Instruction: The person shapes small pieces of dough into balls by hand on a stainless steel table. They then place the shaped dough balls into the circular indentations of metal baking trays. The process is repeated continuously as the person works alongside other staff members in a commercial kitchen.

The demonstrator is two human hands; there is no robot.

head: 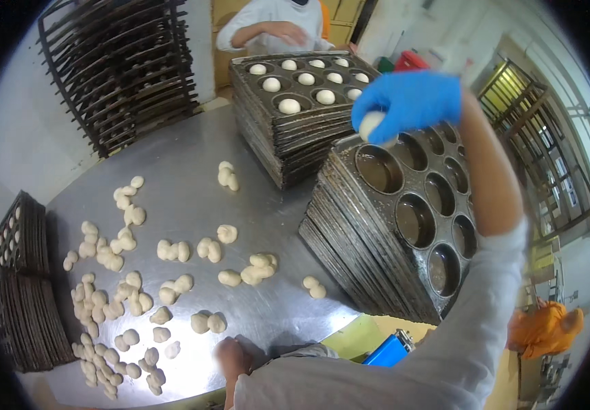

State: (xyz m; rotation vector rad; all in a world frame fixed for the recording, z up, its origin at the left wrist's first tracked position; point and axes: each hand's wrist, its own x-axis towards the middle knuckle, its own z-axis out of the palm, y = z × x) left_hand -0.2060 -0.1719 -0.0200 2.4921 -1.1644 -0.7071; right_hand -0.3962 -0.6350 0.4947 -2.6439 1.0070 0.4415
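Observation:
My right hand (409, 105), in a blue glove, has its thumb and fingers shut on a white dough ball (371, 126). It hangs over the near-left corner of a stack of muffin trays (372, 241), whose visible top cups look shiny inside and hold no dough. My left hand (232, 357), ungloved and blurred, is at the near edge of the metal table (269, 215); its fingers cannot be made out. Dough pieces (209, 323) lie just beyond it, singly and in small clumps. More dough clumps (100, 359) spread over the left side of the table.
A second tray stack (302, 82) carries dough balls in its top cups, with a person (282, 31) behind it. Further tray stacks (28, 307) stand at left. A dark metal rack (120, 66) leans by the wall. A person in orange (543, 328) is at far right.

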